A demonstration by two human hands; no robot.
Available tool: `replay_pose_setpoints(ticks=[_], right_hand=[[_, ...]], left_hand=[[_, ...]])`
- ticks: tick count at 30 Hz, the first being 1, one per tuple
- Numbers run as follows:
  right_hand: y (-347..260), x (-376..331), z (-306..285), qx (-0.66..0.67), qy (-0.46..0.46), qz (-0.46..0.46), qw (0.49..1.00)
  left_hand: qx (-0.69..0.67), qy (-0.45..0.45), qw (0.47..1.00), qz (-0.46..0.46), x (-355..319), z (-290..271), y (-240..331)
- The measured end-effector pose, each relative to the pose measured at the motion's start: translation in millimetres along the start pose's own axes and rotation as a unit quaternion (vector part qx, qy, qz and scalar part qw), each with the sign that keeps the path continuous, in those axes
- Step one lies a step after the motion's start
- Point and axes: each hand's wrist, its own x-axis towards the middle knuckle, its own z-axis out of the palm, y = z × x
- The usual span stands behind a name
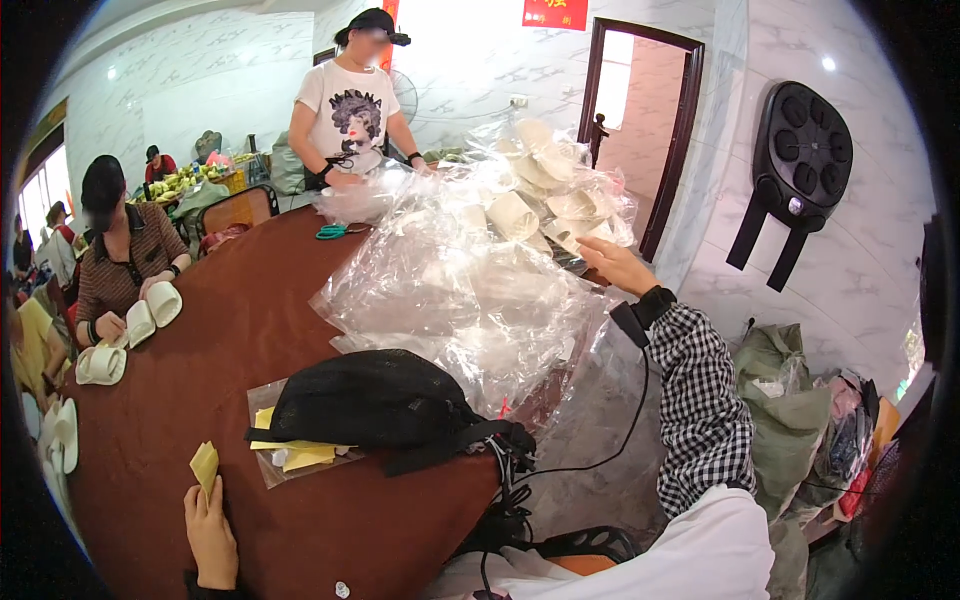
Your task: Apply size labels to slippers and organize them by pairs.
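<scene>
Low on the left, my left hand (211,535) pinches a small stack of yellow paper slips (204,466) upright above the brown table. My right hand (617,264) reaches out to the far right, its fingers stretched out at the edge of a heap of cream slippers (515,216). Whether the fingertips touch a slipper there I cannot tell. Clear plastic bags (455,310) spread in a crumpled pile in front of the heap. More yellow slips (308,457) lie in a clear bag, partly covered by a black waist bag (370,400).
Across the brown table (230,330) a co-worker (352,110) stands handling clear plastic. Another person (130,240) sits at the left with white slippers (140,322). Green scissors (340,231) lie near the far edge. A black cable (630,430) hangs from my right wrist; sacks (785,400) stand at the right.
</scene>
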Motion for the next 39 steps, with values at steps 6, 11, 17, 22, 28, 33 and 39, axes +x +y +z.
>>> replay_pose_setpoints(ticks=[6,11,17,22,28,33,39], right_hand=[[41,-9,-11,-0.356,-0.275,0.154,0.88],[47,-3,10,-0.184,-0.113,0.208,0.954],[55,18,-3,-0.068,-0.182,0.134,0.972],[7,4,10,-0.334,-0.221,0.117,0.909],[56,20,39,-0.377,-0.128,0.107,0.911],[104,43,10,-0.334,-0.086,0.017,0.938],[-12,30,58,-0.337,-0.157,-0.06,0.926]], left_hand=[[0.022,0.007,1.0,-0.002,-3,6,-11],[0.014,0.009,1.0,0.022,-1,2,-5],[-0.012,0.009,1.0,0.014,2,6,-2],[0.017,0.026,0.999,0.008,-3,-9,5],[0.027,0.046,0.998,0.023,-6,-20,10],[0.026,0.071,0.997,0.027,-4,-6,5],[0.06,0.083,0.994,0.033,-15,-14,-1]])
